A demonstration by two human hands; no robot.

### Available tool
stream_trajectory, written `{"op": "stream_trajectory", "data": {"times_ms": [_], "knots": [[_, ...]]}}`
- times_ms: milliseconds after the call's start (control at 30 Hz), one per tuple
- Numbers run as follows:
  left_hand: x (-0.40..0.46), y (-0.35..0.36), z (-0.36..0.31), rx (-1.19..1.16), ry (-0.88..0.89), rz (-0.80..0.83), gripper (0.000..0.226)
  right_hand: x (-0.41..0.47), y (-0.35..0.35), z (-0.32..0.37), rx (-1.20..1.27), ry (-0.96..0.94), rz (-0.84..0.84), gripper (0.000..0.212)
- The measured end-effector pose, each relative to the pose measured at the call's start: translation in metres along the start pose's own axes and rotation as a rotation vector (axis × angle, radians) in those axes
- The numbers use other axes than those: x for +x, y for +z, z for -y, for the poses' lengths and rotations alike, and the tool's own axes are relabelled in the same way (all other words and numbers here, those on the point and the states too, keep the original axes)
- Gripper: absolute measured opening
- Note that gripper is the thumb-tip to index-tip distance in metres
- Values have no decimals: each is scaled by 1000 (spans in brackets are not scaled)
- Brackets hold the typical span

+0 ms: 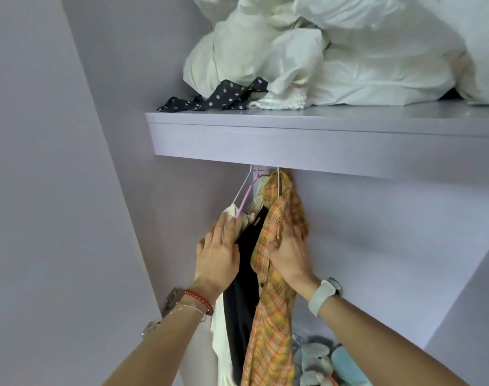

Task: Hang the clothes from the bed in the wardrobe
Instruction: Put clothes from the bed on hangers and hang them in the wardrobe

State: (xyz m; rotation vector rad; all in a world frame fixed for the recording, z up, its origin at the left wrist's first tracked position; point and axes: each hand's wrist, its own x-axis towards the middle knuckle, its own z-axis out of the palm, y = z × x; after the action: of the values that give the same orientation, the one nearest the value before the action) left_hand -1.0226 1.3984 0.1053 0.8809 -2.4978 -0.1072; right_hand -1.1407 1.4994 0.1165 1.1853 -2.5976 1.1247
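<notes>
Under the wardrobe shelf (265, 143) hang three garments on hangers: a cream top (223, 344) at the left, a black garment (243, 296) in the middle, an orange-yellow plaid shirt (274, 316) at the right. A pink hanger (247, 195) and a white hanger (278, 182) rise to a rail hidden behind the shelf front. My left hand (218, 254) presses with straight fingers against the cream and black garments. My right hand (289, 252) lies flat against the plaid shirt's right side, fingers pointing up.
On the shelf sit a heap of white bedding (335, 51) and a black polka-dot cloth (218, 98). The lilac wardrobe door (56, 190) with metal hinges (171, 299) is at the left. Grey and blue soft items (321, 358) lie on the wardrobe floor at lower right.
</notes>
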Motion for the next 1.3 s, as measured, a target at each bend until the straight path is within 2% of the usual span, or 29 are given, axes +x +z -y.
{"op": "stream_trajectory", "data": {"times_ms": [100,233,500,567,633,700,767,833,933,1100,1200,1300], "knots": [[2,11,4,-39,27,-16,62,12,-10,-10,-82,-22,-90,61],[2,16,5,-70,37,-22,62,33,-10,-4,-191,48,-56,42],[-3,14,13,-30,30,22,62,21,-19,-19,116,78,-247,25],[-6,6,6,-58,46,-32,62,7,-25,-34,168,67,-316,19],[-8,1,-5,-73,117,-159,61,-13,-28,-49,201,72,-372,21],[-13,2,-17,-81,208,-259,52,-39,-27,-69,149,131,-322,27],[-19,5,-30,-126,295,-278,45,-65,-24,-92,0,279,-151,29],[-27,16,-43,-191,360,-236,42,-92,-24,-113,-45,503,-44,26],[-46,41,-63,-292,446,-63,43,-144,-30,-130,-26,686,-103,17],[-86,84,-103,-411,594,299,47,-255,-56,-132,-213,696,-267,29],[-120,96,-140,-449,781,412,51,-326,-79,-118,-293,725,-314,27],[-160,91,-184,-476,1050,478,57,-401,-103,-95,-359,737,-384,17]]}}
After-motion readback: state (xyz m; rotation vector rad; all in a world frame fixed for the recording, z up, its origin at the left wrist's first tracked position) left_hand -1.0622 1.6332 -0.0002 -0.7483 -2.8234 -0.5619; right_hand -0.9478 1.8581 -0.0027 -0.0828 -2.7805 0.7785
